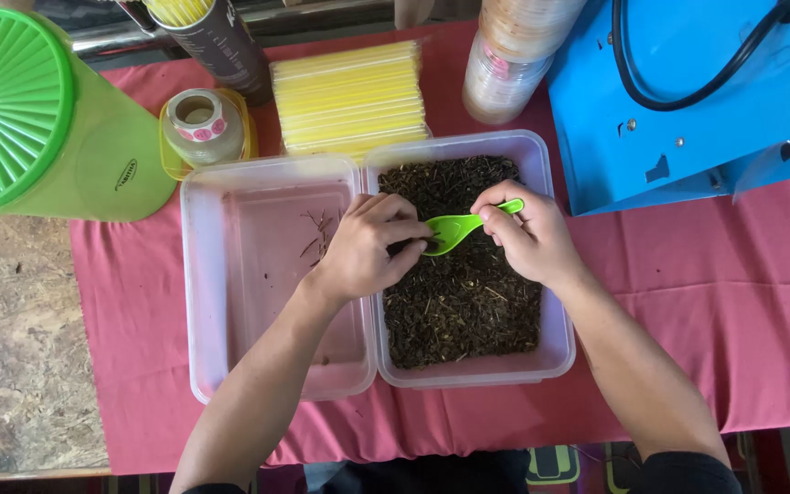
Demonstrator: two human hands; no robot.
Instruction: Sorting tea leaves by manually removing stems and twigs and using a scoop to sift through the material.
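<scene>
Pink cloth [688, 302] over worn table. Right hand [528, 233] pinching green spoon [464, 224] above tub of dried leaves [464, 302]. Left hand [368, 247] curled, fingertips touching spoon bowl.

A pink cloth [733, 302] is lying across a worn, speckled tabletop [11, 366]. At the far left a lime-green canister [93, 155] is resting on its side, its ribbed green lid [6, 105] facing up toward us. Just beside it a roll of round stickers [201, 123] is sitting in a small yellow dish [247, 137]. Behind that a dark tube [221, 46] is holding yellow straws, and a wrapped bundle of yellow straws [351, 96] is lying next to it. A sleeve of stacked clear lids [514, 55] is leaning in from the back. On the right a blue machine [688, 110] is standing with a black cable [688, 96] looping over its top.
</scene>
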